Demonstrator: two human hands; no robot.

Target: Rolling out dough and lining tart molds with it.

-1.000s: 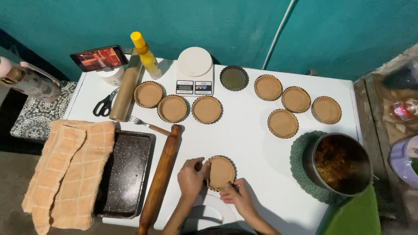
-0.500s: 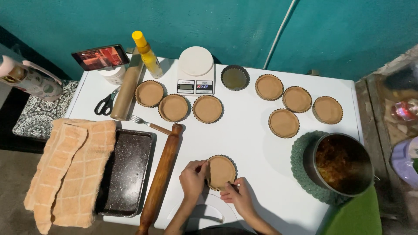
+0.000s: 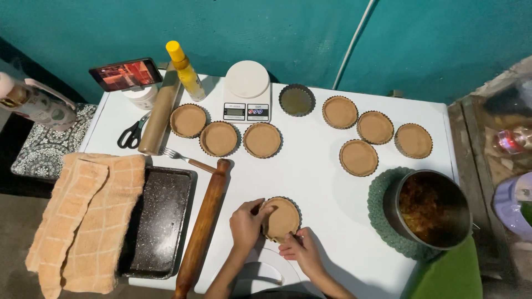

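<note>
On the white table (image 3: 327,182), between the long wooden rolling pin (image 3: 202,227) and the steel pot of filling (image 3: 429,207), a dough-lined tart tin (image 3: 281,218) sits near the front edge, pinched at its rim by the left hand (image 3: 246,224) and right hand (image 3: 299,252).

Left hand (image 3: 245,222) and right hand (image 3: 299,252) around a dough-lined tart tin (image 3: 281,218), beside a rolling pin (image 3: 202,227).

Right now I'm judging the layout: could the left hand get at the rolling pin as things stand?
Probably yes. The left hand is on the dough-lined tart tin, and the rolling pin lies just to its left on bare table, nothing between.
</note>
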